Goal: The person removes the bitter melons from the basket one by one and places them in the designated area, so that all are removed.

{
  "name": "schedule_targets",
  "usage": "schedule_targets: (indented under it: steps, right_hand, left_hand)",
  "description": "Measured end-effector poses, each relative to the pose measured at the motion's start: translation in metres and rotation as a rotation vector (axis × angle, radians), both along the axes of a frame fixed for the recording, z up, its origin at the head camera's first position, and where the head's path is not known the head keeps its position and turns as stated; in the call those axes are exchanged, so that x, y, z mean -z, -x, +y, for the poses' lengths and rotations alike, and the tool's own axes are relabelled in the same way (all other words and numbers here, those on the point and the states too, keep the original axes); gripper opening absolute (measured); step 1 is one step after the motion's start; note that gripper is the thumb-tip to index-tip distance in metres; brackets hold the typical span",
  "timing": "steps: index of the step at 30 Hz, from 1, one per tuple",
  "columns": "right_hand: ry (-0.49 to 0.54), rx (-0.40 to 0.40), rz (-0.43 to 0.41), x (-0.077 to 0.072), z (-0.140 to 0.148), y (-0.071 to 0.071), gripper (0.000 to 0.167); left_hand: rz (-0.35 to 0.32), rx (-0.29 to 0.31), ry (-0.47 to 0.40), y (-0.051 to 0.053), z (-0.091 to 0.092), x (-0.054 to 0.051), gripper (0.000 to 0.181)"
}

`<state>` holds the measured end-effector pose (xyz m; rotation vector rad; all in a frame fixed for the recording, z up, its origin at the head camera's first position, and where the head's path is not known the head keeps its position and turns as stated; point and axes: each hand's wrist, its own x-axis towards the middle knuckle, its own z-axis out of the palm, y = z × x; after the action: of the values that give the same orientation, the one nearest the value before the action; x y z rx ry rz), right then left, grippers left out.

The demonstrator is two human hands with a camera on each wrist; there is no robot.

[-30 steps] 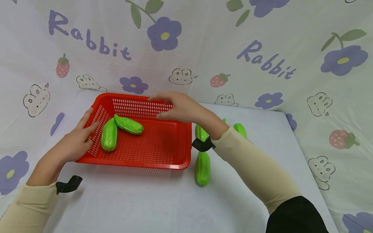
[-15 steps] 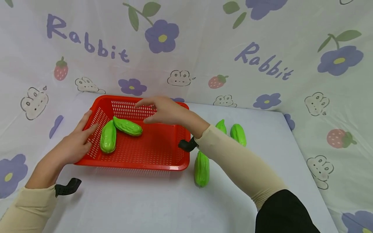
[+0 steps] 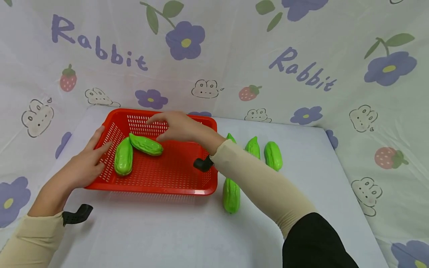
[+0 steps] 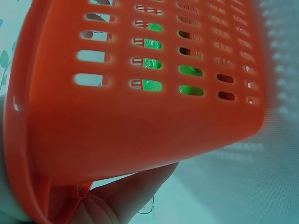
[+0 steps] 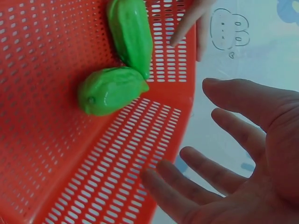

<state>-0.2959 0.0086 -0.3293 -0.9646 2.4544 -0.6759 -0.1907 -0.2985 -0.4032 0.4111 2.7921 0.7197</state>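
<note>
A red plastic basket (image 3: 161, 191) with slotted walls stands on the table, two toy-like green bitter melons in its left part: one lying lengthwise (image 3: 123, 157), one slanting (image 3: 146, 144). My left hand (image 3: 82, 165) holds the basket's left end at the rim; in the left wrist view a finger (image 4: 140, 189) shows beyond the wall (image 4: 140, 121). Over the basket's back part hovers my right hand (image 3: 182, 128), fingers spread and loosely bent, nothing in them. In the right wrist view that hand (image 5: 238, 163) is apart from the melons (image 5: 110, 91).
Several more bitter melons lie on the white table right of the basket: one near the front (image 3: 231, 197), others farther back (image 3: 273, 155), (image 3: 253, 147). My right sleeve (image 3: 258, 178) partly covers this group. A printed cloth (image 3: 214, 56) hangs behind the table.
My right hand has moved left over the basket, uncovering more of the melons at the right. My left hand stays at the basket's left end, and the two melons inside have not moved.
</note>
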Motion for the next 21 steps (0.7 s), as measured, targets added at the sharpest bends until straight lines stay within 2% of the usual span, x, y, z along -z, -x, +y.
schedule_targets:
  steps: [8,15,21]
  right_hand:
    - [-0.002,0.020,-0.067,0.014,-0.015,0.001,0.059]
    - [-0.021,0.044,-0.091,0.023,-0.026,0.001,0.059]
    - [-0.035,0.055,-0.104,0.038,-0.032,0.008,0.058]
  left_hand:
    - [0.012,0.006,0.005,0.000,0.000,-0.001,0.068]
    - [0.012,0.003,0.004,0.000,0.000,-0.001,0.068]
    - [0.006,0.003,0.006,0.001,-0.001,0.000,0.068]
